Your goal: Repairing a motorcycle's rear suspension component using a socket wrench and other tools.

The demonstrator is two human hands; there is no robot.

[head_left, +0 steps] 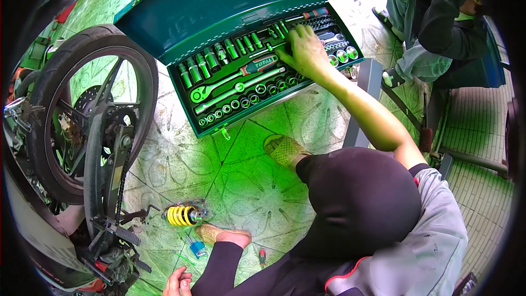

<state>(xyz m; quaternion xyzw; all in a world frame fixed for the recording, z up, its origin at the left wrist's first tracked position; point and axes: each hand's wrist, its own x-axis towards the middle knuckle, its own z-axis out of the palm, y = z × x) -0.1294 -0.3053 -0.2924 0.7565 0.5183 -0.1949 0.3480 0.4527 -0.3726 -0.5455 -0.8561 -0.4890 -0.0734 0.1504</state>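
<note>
My right hand (pixel 308 53) reaches over the right half of a green metal toolbox (pixel 227 0) with its lid up. Its fingers bend down into the socket tray, the thumb toward an extension bar (pixel 262 52); whatever they grip is hidden under the hand. A ratchet handle (pixel 224 81) with a red and green grip lies in the tray, above a long chrome bar (pixel 241 89). Sockets (pixel 210 59) of several sizes fill the slots around them. At the lower edge, partly cut off, my left hand (pixel 178 282) has loosely bent, parted fingers and holds nothing visible.
A motorcycle wheel (pixel 145 77) and swingarm (pixel 96 159) stand at left. On the tiled floor lie a yellow-spring shock absorber (pixel 182 215), a blue hex-key holder (pixel 197 248) and a red screwdriver (pixel 262 257). Another person (pixel 438 27) sits at the upper right.
</note>
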